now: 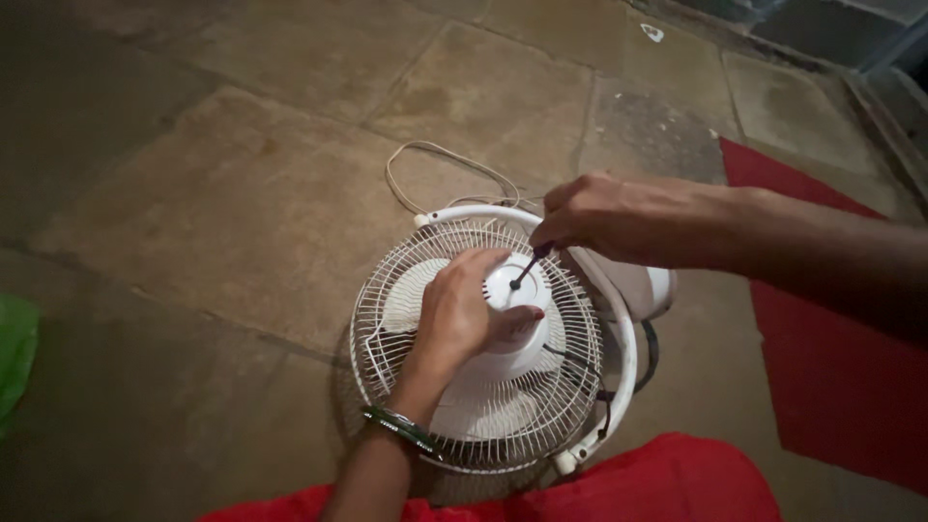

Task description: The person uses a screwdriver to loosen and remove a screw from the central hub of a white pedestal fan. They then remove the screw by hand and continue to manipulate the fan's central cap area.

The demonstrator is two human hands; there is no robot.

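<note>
A white table fan (503, 406) lies face down on the stone floor, its wire grille (387, 290) and round white motor housing (517, 290) facing up. My left hand (459, 309) grips the side of the motor housing; a bangle sits on that wrist. My right hand (604, 217) holds a dark-handled screwdriver (530, 266), its tip touching the top of the motor housing. A white curved stand frame (619, 329) runs round the fan's right side.
The fan's white cord (425, 169) loops on the floor behind it. A red mat (831, 367) lies to the right, red cloth (657, 483) at the bottom edge, something green (14, 358) at the far left. A wall base runs along the top right.
</note>
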